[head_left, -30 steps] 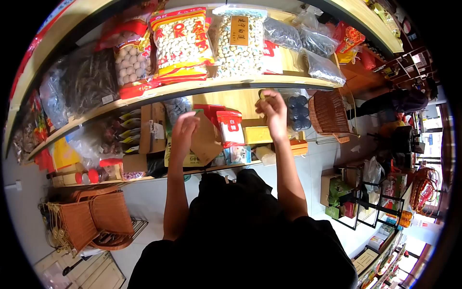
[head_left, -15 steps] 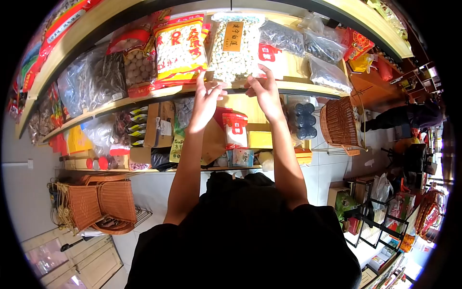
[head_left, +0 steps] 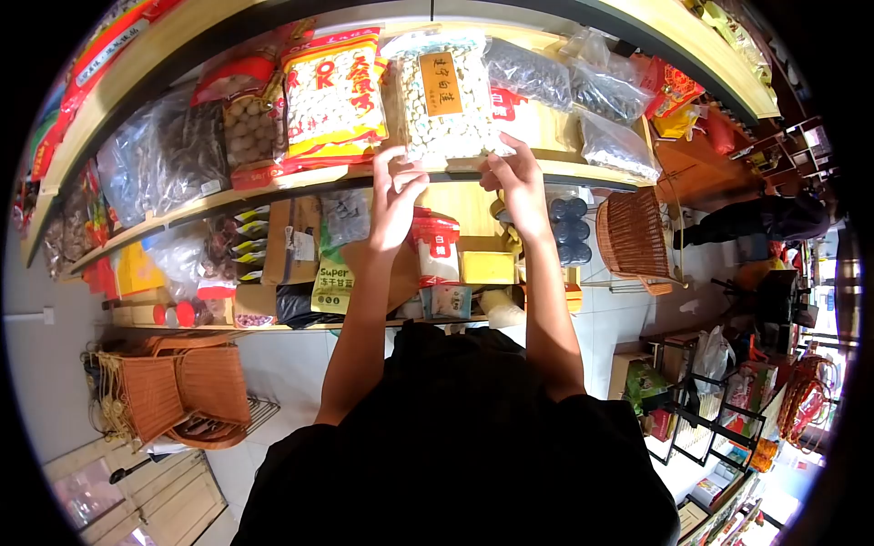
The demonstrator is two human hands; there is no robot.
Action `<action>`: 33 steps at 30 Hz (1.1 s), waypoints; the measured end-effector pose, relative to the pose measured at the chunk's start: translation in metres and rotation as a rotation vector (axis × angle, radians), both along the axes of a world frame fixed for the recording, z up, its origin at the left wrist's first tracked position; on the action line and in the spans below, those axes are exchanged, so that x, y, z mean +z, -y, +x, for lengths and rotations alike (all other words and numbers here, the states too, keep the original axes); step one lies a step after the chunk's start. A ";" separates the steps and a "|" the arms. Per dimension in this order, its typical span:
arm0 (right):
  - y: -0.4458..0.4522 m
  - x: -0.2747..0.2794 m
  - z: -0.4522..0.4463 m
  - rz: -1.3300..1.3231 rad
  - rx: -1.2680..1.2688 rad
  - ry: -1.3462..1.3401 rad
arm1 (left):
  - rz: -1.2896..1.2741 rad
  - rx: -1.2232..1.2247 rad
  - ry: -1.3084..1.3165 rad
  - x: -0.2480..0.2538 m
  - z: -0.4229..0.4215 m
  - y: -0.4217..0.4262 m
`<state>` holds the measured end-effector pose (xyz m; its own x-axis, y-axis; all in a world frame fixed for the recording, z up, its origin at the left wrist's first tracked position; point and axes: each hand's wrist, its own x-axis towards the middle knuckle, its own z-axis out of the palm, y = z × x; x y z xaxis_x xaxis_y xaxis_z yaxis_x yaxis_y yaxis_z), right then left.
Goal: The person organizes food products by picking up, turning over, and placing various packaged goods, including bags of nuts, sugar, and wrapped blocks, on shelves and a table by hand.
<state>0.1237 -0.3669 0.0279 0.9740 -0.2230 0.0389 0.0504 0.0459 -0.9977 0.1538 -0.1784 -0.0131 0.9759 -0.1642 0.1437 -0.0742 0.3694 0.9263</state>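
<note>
A clear bag of pale lotus seeds [head_left: 460, 123] with a tan label leans on the middle shelf in front of me. My left hand [head_left: 397, 202] is at its lower left corner, fingers apart and bent, thumb toward the bag. At the lower right corner is my right hand [head_left: 519, 189], its fingers spread and curved. Whether the fingertips touch the bag I cannot tell. To the left stands a red and yellow bag of white pieces [head_left: 333, 100]. Part of a red and white packet [head_left: 506, 105] shows behind the lotus seed bag on the right.
Clear bags of dark dried goods [head_left: 528, 73] lie farther right. The shelf below holds a red and white sugar bag [head_left: 438, 250], a yellow box [head_left: 487, 267] and dark bottles [head_left: 571, 232]. Wicker baskets [head_left: 637, 237] stand at the right, and a person [head_left: 774, 221] is beyond.
My right hand has moved right and slightly down, widening the gap between the hands. The lotus seed bag's label sits a little lower in view. My left hand's fingers are more bent.
</note>
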 end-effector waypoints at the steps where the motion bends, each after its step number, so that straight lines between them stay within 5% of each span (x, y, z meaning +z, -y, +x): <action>1: 0.002 0.002 -0.003 -0.021 0.001 -0.005 | -0.005 -0.001 -0.002 0.000 0.000 -0.001; 13: -0.004 -0.013 -0.030 0.126 0.010 -0.119 | -0.167 -0.196 -0.350 -0.028 0.005 -0.020; 15: -0.006 -0.019 -0.036 0.052 0.018 -0.207 | -0.080 -0.241 -0.453 -0.038 0.001 -0.018; 16: -0.009 -0.015 -0.041 0.032 0.068 -0.232 | 0.036 -0.411 -0.264 -0.010 -0.009 -0.021; 17: -0.012 -0.015 -0.046 0.012 0.120 -0.260 | 0.320 -0.377 -0.323 -0.002 -0.016 -0.026; 19: -0.016 -0.033 -0.054 -0.039 0.246 -0.148 | 0.157 -0.421 -0.238 -0.001 -0.030 -0.027; 23: -0.029 -0.048 -0.087 0.018 0.260 -0.268 | 0.356 -0.386 -0.371 -0.001 -0.056 -0.038; 27: -0.047 -0.069 -0.113 0.051 0.266 -0.275 | 0.282 -0.440 -0.258 -0.057 -0.085 -0.057; 33: -0.065 -0.123 -0.139 -0.136 0.542 -0.674 | 0.181 -0.395 -0.488 -0.111 -0.137 -0.102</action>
